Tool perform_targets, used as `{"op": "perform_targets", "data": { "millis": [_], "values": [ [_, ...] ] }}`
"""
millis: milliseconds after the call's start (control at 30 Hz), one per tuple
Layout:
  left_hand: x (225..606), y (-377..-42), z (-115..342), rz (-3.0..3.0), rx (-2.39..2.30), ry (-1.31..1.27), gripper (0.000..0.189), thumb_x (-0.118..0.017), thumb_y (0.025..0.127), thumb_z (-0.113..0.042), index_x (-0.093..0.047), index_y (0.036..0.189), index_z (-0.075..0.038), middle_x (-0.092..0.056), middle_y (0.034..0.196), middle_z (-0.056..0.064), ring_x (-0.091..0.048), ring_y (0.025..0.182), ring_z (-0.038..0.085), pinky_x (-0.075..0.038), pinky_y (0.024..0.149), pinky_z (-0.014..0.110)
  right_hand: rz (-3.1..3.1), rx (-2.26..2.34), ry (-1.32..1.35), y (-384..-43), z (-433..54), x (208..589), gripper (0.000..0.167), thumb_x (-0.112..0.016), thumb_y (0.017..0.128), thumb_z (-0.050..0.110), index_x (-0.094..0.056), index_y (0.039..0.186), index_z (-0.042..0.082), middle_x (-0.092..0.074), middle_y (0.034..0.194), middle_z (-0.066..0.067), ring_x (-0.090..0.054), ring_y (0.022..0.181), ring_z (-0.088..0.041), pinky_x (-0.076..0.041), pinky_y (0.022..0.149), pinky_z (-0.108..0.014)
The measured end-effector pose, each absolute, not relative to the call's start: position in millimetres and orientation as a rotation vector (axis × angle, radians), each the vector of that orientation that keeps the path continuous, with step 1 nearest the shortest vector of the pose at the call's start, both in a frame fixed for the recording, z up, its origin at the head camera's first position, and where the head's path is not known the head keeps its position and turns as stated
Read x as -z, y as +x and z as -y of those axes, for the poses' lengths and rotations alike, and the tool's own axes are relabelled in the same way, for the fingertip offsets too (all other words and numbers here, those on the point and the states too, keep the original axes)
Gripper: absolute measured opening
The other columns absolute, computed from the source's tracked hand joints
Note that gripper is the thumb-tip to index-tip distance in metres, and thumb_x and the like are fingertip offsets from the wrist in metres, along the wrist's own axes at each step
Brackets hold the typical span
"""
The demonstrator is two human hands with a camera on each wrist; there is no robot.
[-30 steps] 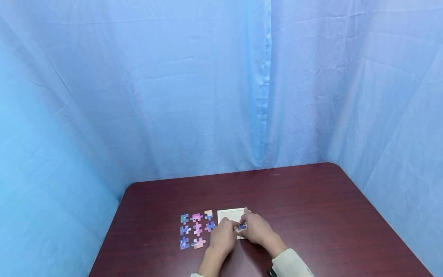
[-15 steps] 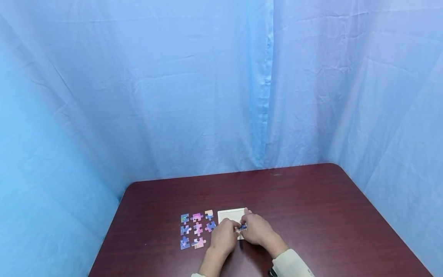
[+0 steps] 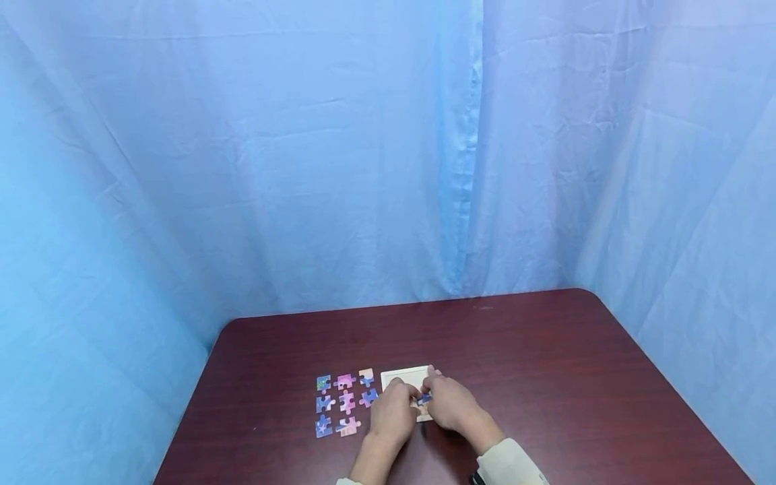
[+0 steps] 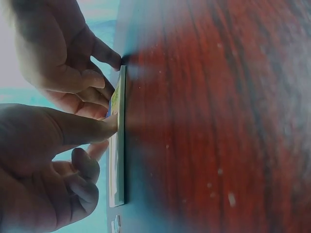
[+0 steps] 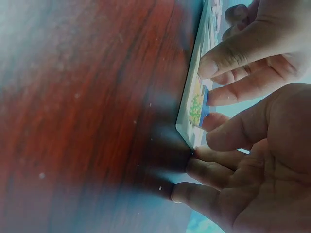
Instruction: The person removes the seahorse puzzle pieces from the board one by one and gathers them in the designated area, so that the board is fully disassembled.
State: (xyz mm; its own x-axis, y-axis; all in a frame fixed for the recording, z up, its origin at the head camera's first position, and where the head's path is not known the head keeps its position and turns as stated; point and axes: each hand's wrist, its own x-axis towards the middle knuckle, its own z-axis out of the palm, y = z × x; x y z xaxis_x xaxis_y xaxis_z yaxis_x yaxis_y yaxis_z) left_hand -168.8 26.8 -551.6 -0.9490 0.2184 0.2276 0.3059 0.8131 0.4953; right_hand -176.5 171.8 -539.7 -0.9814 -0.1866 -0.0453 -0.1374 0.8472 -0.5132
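A jigsaw piece with green, yellow and blue print lies flat in a corner of the pale puzzle tray. My left hand touches it with thumb and index fingertips; the other fingers are curled back. On the other side, my right hand reaches over the tray's right side. Its index fingertip touches the blue part of the piece. The right thumb is held close above, and the remaining right fingers extend past the tray corner towards the table. Fingers partly cover the piece in the head view.
Several loose jigsaw pieces, pink, blue and purple, lie in rows left of the tray. Everything rests on a dark red-brown table. Pale blue curtains hang behind it and at both sides.
Both hands stay over the tray, with only slight fingertip shifts at the piece. Less of its blue print shows between the fingers than a second ago. The loose pieces have not moved.
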Motion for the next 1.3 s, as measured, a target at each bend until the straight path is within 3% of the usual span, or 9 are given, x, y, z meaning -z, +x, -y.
{"op": "perform_targets", "data": {
  "millis": [200, 400, 500, 633, 767, 867, 933, 1067, 1300],
  "values": [
    [553, -169, -27, 2.819, 0.775, -0.433, 0.023, -0.088, 0.068, -0.005, -0.081, 0.088, -0.015, -0.066, 0.084, -0.003, -0.07, 0.071, 0.022, -0.052, 0.06, 0.034, -2.95, 0.746, -0.274, -175, -171, 540, 0.013, -0.069, 0.086, 0.001, -0.065, 0.086, 0.013, -0.054, 0.151, -0.033, -0.056, 0.142, -0.046, -0.053, 0.105, -0.055],
    [551, -170, -30, 2.804, 0.783, -0.423, 0.019, -0.08, 0.071, -0.001, -0.078, 0.08, -0.017, -0.065, 0.08, -0.006, -0.066, 0.067, 0.016, -0.049, 0.058, 0.031, -2.973, 0.723, -0.3, -174, -170, 540, 0.017, -0.067, 0.087, -0.001, -0.06, 0.084, 0.014, -0.058, 0.148, -0.032, -0.059, 0.139, -0.044, -0.053, 0.105, -0.055],
    [548, -169, -31, 2.798, 0.794, -0.43, 0.019, -0.075, 0.072, 0.0, -0.075, 0.075, -0.019, -0.065, 0.077, -0.007, -0.062, 0.064, 0.011, -0.047, 0.056, 0.028, -2.985, 0.715, -0.338, -173, -170, 541, 0.021, -0.064, 0.088, -0.004, -0.056, 0.082, 0.015, -0.07, 0.132, -0.03, -0.067, 0.129, -0.043, -0.057, 0.094, -0.053],
    [544, -168, -31, 2.805, 0.819, -0.468, 0.015, -0.074, 0.074, -0.006, -0.071, 0.072, -0.021, -0.064, 0.071, -0.009, -0.056, 0.061, 0.005, -0.042, 0.053, 0.025, -2.982, 0.729, -0.382, -175, -172, 544, 0.023, -0.065, 0.089, -0.002, -0.054, 0.08, 0.016, -0.076, 0.097, -0.017, -0.075, 0.103, -0.038, -0.054, 0.074, -0.047],
    [544, -168, -32, 2.826, 0.799, -0.518, 0.018, -0.077, 0.073, -0.014, -0.065, 0.065, -0.025, -0.056, 0.059, -0.014, -0.048, 0.055, 0.003, -0.036, 0.049, 0.025, -3.007, 0.723, -0.416, -182, -178, 557, 0.024, -0.063, 0.091, 0.001, -0.053, 0.078, 0.018, -0.076, 0.097, -0.016, -0.074, 0.092, -0.031, -0.049, 0.066, -0.041],
    [544, -168, -32, 2.834, 0.784, -0.548, 0.022, -0.079, 0.072, -0.018, -0.062, 0.061, -0.027, -0.05, 0.054, -0.017, -0.043, 0.052, 0.003, -0.033, 0.048, 0.025, -3.044, 0.674, -0.45, -188, -183, 571, 0.022, -0.061, 0.093, 0.005, -0.052, 0.079, 0.02, -0.078, 0.111, -0.019, -0.076, 0.099, -0.034, -0.049, 0.065, -0.04],
    [545, -168, -33, 2.831, 0.779, -0.554, 0.023, -0.08, 0.072, -0.019, -0.062, 0.06, -0.027, -0.048, 0.054, -0.016, -0.041, 0.051, 0.004, -0.032, 0.047, 0.025, -3.039, 0.677, -0.458, -188, -183, 570, 0.022, -0.062, 0.093, 0.004, -0.053, 0.079, 0.019, -0.077, 0.111, -0.021, -0.076, 0.1, -0.037, -0.051, 0.066, -0.043],
    [546, -169, -35, 2.811, 0.763, -0.552, 0.024, -0.08, 0.072, -0.016, -0.062, 0.06, -0.026, -0.05, 0.054, -0.014, -0.043, 0.051, 0.005, -0.034, 0.048, 0.027, -2.998, 0.766, -0.468, -182, -180, 554, 0.023, -0.066, 0.087, -0.004, -0.053, 0.078, 0.013, -0.076, 0.103, -0.025, -0.074, 0.092, -0.039, -0.052, 0.068, -0.049],
    [547, -171, -36, 2.816, 0.737, -0.534, 0.024, -0.083, 0.07, -0.017, -0.064, 0.059, -0.026, -0.055, 0.055, -0.014, -0.048, 0.052, 0.005, -0.037, 0.048, 0.027, -3.054, 0.727, -0.552, -194, -190, 581, 0.021, -0.063, 0.09, 0.003, -0.053, 0.079, 0.018, -0.068, 0.077, -0.007, -0.059, 0.069, -0.019, -0.046, 0.061, -0.042]
  ]
}}
